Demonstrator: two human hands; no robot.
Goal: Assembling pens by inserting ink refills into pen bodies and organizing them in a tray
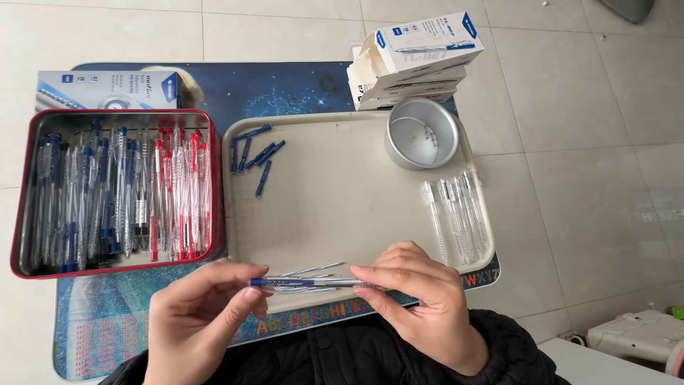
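Two hands hold a blue ballpoint pen level over the near rim of a beige tray.

The left hand (196,321) pinches the blue end of the pen (306,282) between thumb and fingertips, while the right hand (420,303) grips the clear barrel end, fingers curled around it. The pen hangs just above the beige tray's (335,207) near edge, over a few thin refills (310,271) lying on the tray. In the tray's far left corner lie several blue pen caps (255,155); along its right side lies a row of clear empty barrels (456,210); at its far right stands a round metal cup (422,132). Left of the tray, touching it, sits a red tin (21,199) packed with blue and red pens. Beyond the tray's far right corner, white pen boxes (417,60) are stacked.
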